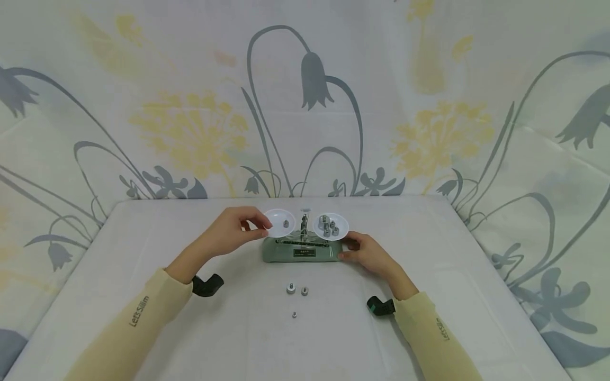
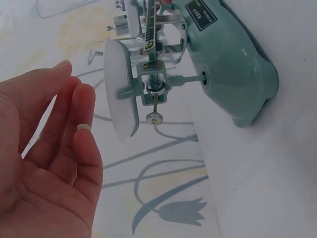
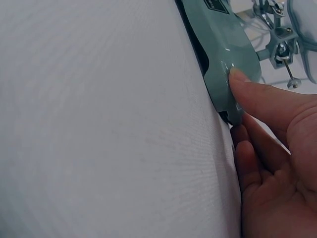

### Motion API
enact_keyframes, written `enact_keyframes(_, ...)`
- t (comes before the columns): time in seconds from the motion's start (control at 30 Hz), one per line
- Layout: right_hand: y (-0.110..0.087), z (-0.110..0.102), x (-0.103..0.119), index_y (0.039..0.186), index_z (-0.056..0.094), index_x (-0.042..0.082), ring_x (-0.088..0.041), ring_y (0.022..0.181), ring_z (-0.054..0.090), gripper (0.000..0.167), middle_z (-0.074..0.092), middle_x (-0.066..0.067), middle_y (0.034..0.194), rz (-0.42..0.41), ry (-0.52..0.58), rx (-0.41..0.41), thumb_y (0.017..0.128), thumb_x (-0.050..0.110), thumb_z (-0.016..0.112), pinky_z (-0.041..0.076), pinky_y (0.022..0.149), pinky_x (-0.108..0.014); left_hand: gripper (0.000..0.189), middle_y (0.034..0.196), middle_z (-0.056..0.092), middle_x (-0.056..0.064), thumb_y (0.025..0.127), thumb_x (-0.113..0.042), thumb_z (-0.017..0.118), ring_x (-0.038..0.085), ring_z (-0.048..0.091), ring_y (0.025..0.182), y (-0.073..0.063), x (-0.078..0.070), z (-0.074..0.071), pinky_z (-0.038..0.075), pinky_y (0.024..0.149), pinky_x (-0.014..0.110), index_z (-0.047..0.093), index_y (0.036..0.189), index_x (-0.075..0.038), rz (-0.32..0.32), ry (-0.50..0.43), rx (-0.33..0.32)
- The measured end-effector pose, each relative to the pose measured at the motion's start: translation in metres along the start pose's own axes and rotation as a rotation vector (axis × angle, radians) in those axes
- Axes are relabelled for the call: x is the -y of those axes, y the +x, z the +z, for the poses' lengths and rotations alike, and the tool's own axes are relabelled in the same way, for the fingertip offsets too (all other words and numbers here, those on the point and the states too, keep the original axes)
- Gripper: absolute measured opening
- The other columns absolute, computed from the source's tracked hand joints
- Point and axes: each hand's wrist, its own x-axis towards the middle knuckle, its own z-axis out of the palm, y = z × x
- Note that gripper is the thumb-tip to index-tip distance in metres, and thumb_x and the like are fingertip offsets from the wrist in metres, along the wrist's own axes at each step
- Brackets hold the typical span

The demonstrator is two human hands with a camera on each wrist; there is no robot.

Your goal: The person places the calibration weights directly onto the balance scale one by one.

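Cloth (image 1: 209,69) printed with grey bellflowers and yellow blooms spans the background from left to right, behind a white table (image 1: 257,344). At the left, a pale yellow left sleeve (image 1: 131,323) with dark lettering covers the forearm, and a black angled fitting (image 1: 207,286) sits by the wrist. The left hand (image 1: 235,230) reaches in to the near left rim of the white left pan (image 1: 273,217); its fingers and thumb bend loosely toward one another with nothing between them, and the left wrist view shows a gap between fingertips and pan. One small silver weight (image 1: 286,224) stands in that pan, right of its middle.

The green balance scale (image 1: 281,255) stands toward the back of the table, a dark nameplate (image 1: 304,253) on its front. Nearer the viewer lie three loose silver pieces: a larger weight (image 1: 290,289), the smallest weight (image 1: 294,315) closest of all, and a medium weight (image 1: 304,291) just beside the larger one. The white right pan (image 1: 342,225) bears a cluster of silver weights (image 1: 327,231), one bigger than the rest. The right hand (image 1: 369,255) grips the base's right end, thumb on the green surface and fingers bent behind it. Farther right come a second black fitting (image 1: 380,306) and the right sleeve (image 1: 433,333), also pale yellow
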Motion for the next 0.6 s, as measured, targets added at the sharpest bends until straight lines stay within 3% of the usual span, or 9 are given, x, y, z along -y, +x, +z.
enact_keyframes(0.2, -0.008, -0.003, 0.025, 0.134, 0.053, -0.011, -0.042, 0.128, 0.049, 0.052, 0.056, -0.028, 0.134, -0.012, 0.01, 0.02, 0.086, -0.002, 0.072, 0.04, 0.108, -0.054, 0.011, 0.095, 0.07, -0.007, 0.088, -0.01, 0.076, 0.012, 0.064, 0.089, -0.015, -0.001, 0.007, 0.048, 0.073, 0.029, 0.074, 0.098, -0.016, 0.003, -0.06, -0.03)
enact_keyframes(0.6, -0.009, -0.003, 0.026, 0.134, 0.053, -0.011, -0.042, 0.129, 0.049, 0.053, 0.055, -0.028, 0.134, -0.015, 0.021, 0.018, 0.085, -0.001, 0.073, 0.04, 0.108, -0.053, 0.014, 0.095, 0.069, -0.004, 0.089, -0.008, 0.075, 0.013, 0.064, 0.088, -0.036, 0.0, 0.039, 0.051, 0.07, 0.028, 0.073, 0.098, -0.019, 0.064, -0.163, 0.005)
